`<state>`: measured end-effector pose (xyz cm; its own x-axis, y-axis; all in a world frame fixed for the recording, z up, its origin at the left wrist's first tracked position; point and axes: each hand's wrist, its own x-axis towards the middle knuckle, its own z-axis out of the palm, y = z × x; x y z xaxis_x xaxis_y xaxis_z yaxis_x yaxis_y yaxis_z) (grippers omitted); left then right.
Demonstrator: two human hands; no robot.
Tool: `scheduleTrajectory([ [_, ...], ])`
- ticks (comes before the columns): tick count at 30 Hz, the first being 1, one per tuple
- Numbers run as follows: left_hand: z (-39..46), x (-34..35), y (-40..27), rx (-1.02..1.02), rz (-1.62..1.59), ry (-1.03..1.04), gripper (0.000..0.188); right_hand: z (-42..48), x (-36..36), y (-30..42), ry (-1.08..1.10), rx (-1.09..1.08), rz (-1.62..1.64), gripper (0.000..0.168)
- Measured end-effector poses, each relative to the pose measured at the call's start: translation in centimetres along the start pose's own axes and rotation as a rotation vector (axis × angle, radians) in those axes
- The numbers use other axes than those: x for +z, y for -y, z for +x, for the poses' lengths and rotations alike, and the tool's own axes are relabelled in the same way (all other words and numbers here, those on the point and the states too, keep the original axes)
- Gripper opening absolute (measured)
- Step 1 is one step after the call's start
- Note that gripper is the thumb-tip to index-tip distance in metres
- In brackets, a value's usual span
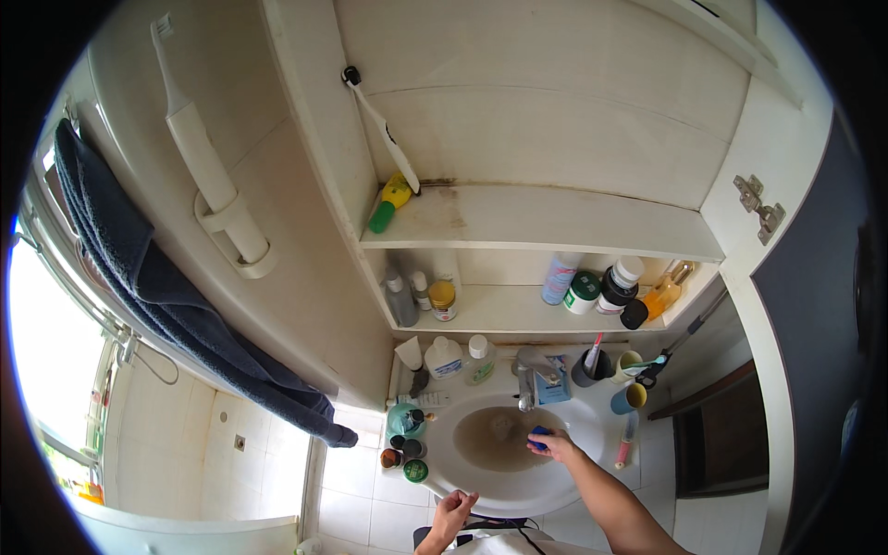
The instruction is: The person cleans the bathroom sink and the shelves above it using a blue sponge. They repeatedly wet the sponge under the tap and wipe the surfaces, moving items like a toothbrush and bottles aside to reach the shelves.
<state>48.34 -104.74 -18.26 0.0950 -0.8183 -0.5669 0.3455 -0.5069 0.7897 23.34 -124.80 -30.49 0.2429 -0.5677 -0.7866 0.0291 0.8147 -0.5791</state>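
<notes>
My right hand (553,445) grips a small blue object (538,436), perhaps a sponge or cloth, over the right side of the murky water (491,440) in the white washbasin (479,494). Curled near the basin's front left edge, my left hand (454,511) shows nothing in its fingers. Behind the water stands a metal faucet (526,392), with a blue packet (553,385) beside it. Bottles, including a clear pump bottle (480,364), line the back left. On the right are a dark cup (590,369) and a blue cup (628,399).
Above the basin an open cabinet has an upper shelf (541,215) with a yellow-green bottle (392,201); a lower shelf (499,318) holds jars and bottles. A dark towel (187,291) hangs at left, below an electric toothbrush (205,159). Small jars (415,472) stand on the basin's left edge.
</notes>
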Motion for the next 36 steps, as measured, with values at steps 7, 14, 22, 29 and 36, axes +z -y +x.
scheduleTrajectory([
  [7, 0.6, 0.2, 0.5, -0.002, 0.016, 0.029, 0.033, 1.7, -1.7, -1.5, -0.107, -0.046, 0.271, 0.027],
  [14, 0.6, 0.4, 0.2, -0.021, -0.02, 0.058, 0.033, 3.5, -1.8, -2.0, -0.06, -0.086, 0.655, 0.014],
  [22, -0.3, 0.5, -0.9, -0.071, 0.016, 0.042, 0.028, 2.3, -0.6, 0.5, -0.161, 0.154, 0.36, 0.049],
  [29, -1.6, 2.0, -3.7, -0.026, 0.055, 0.039, 0.028, 3.4, -0.8, -1.7, -0.249, 0.047, 0.176, 0.041],
  [36, -0.4, 0.1, -0.7, -0.07, -0.007, 0.048, 0.027, 3.0, -0.7, -2.7, -0.275, 0.018, 0.009, 0.037],
])
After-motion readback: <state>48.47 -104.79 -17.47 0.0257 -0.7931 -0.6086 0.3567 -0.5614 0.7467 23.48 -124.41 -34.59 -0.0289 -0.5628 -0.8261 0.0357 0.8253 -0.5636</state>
